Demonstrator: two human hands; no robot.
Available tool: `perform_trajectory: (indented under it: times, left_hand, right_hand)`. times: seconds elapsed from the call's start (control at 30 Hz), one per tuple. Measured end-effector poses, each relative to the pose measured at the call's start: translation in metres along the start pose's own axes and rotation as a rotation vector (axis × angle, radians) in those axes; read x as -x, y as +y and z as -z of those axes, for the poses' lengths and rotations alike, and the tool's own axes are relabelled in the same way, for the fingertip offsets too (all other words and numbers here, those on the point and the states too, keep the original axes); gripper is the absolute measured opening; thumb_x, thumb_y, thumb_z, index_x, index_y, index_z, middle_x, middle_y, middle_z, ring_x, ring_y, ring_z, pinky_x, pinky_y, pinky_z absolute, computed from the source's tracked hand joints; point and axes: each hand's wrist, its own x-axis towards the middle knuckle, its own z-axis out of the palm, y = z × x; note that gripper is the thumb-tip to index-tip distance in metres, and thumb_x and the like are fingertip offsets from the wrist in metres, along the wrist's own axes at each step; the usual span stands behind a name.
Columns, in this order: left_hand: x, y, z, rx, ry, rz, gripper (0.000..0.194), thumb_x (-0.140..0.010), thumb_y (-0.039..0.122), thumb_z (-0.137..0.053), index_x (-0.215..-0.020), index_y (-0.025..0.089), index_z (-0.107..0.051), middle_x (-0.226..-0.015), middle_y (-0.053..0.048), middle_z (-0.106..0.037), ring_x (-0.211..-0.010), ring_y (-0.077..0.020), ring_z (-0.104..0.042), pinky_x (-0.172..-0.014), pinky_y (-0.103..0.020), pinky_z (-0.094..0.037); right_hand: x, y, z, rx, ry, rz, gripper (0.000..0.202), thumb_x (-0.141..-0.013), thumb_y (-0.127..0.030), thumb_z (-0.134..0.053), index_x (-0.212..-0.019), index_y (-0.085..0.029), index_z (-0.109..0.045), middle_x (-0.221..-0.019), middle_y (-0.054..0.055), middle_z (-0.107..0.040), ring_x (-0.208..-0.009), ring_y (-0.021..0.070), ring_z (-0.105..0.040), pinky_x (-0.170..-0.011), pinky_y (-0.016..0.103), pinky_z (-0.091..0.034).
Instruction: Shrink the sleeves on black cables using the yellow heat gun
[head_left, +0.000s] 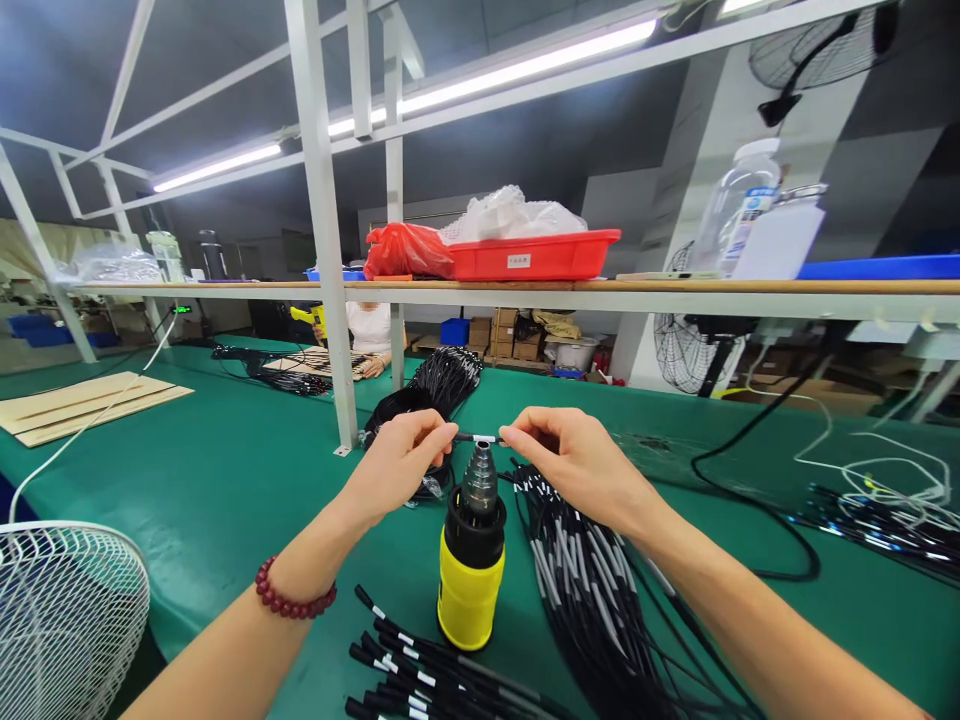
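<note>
A thin black cable (466,437) with a white band (485,438) is pinched taut mid-frame by thumb and fingers of left hand (401,455) and right hand (576,462), ends hidden. It is held at the stepped metal nozzle (480,482) of a yellow plastic heat gun (471,595); contact can't be told. Smooth rubbery cables (427,678) are cut off at bottom centre.

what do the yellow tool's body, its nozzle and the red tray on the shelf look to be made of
Yellow body: probably molded plastic, smooth with a soft sheen and even color.
Nozzle: apparently metal, grey and shiny, its stepped rings catching the light.
Red tray: likely rigid plastic, smooth, colored evenly up to its rim.
</note>
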Motion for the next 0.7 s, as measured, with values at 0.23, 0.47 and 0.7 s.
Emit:
perform_trajectory:
  times: [0.23, 0.47, 0.7]
  left_hand:
    - [0.0022, 0.0020, 0.0007, 0.072, -0.016, 0.006, 0.025, -0.092, 0.038, -0.054, -0.076, 0.019, -0.053, -0.071, 0.004, -0.053, -0.067, -0.0117, -0.045, -0.061, -0.026, -0.033]
    - [-0.0017, 0.0006, 0.0036, -0.058, -0.021, -0.015, 0.049, -0.098, 0.051, -0.039, -0.064, 0.019, -0.054, -0.059, 0.002, -0.053, -0.056, -0.0118, -0.044, -0.057, -0.028, -0.030]
    - [-0.0009, 0.0022, 0.0016, -0.054, 0.055, -0.027, 0.040, -0.095, 0.048, -0.047, -0.068, 0.019, -0.054, -0.064, 0.002, -0.055, -0.062, -0.0124, -0.047, -0.059, -0.027, -0.033]
  right_hand:
    - [0.0015, 0.0027, -0.0011, -0.026, 0.033, -0.008, 0.035, -0.086, -0.047, -0.056, -0.067, -0.019, -0.062, -0.063, 0.001, -0.060, -0.058, 0.0145, -0.047, -0.055, 0.029, -0.033]
    - [0.0050, -0.0013, 0.0004, -0.079, 0.051, -0.004, 0.034, -0.085, -0.047, -0.057, -0.067, -0.019, -0.061, -0.063, 0.001, -0.059, -0.057, 0.0135, -0.044, -0.054, 0.028, -0.033]
    - [0.0059, -0.0043, 0.0034, 0.037, -0.001, 0.023, 0.039, -0.091, -0.048, -0.050, -0.069, -0.020, -0.067, -0.059, 0.000, -0.057, -0.056, 0.0145, -0.043, -0.054, 0.029, -0.029]
